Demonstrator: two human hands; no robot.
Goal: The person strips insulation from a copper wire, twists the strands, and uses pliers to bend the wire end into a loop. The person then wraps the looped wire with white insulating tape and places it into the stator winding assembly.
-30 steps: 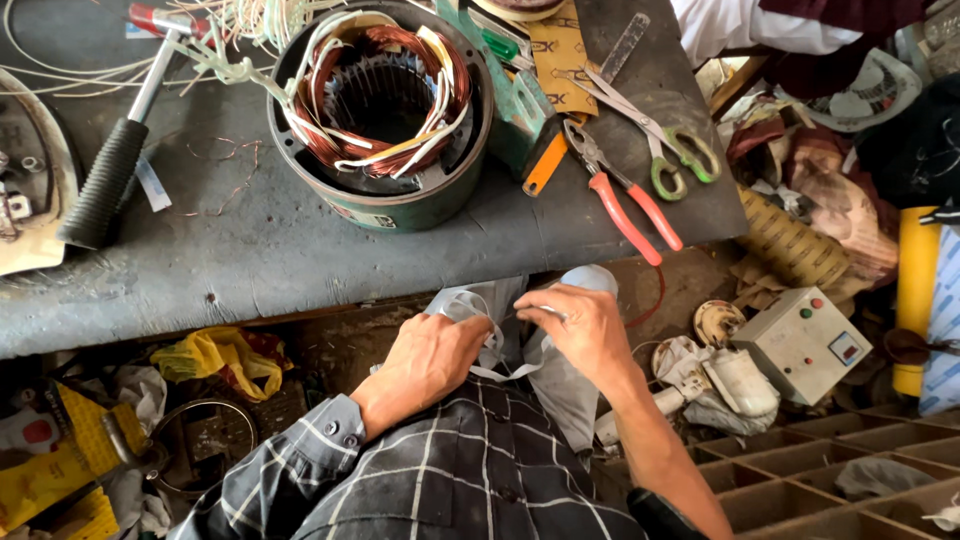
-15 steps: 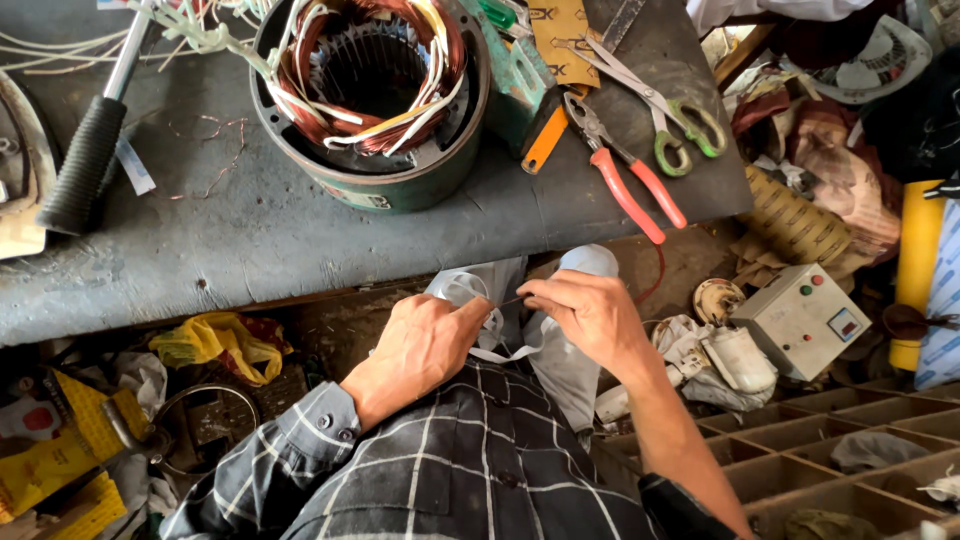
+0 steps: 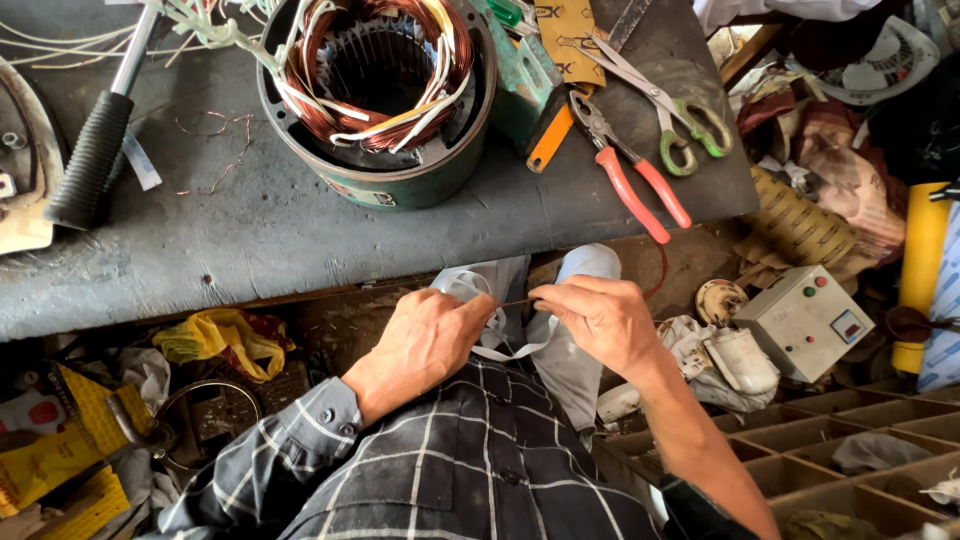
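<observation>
**Two hands pinch a thin wire below the counter**

The big grey metal counter (image 3: 250, 250) fills the top of the view. On it sits the round green motor shell packed with shiny copper wire coils (image 3: 378, 95). This is the biggest thing on the counter.

Left of the motor shell lies a hammer with a black rubber grip (image 3: 95, 150). Right of the motor shell lie the pliers with red handles (image 3: 630, 175). Past the pliers, further from the motor shell, lie scissors with green handles (image 3: 670, 115). Down and far to the right of the motor shell, off the counter, sits a small grey box with coloured buttons (image 3: 805, 320).

Just below the edge of the counter, under the motor shell, are the person's two hands. They are close together over the lap, above the checked shirt (image 3: 480, 470).

The left hand (image 3: 425, 335) is curled shut, and its fingertips pinch one end of a thin reddish wire (image 3: 515, 301). The right hand (image 3: 600, 315) pinches the other end between its thumb and fingers. The short wire runs straight between both hands. A loop of white strap (image 3: 495, 335) lies under the hands.
</observation>
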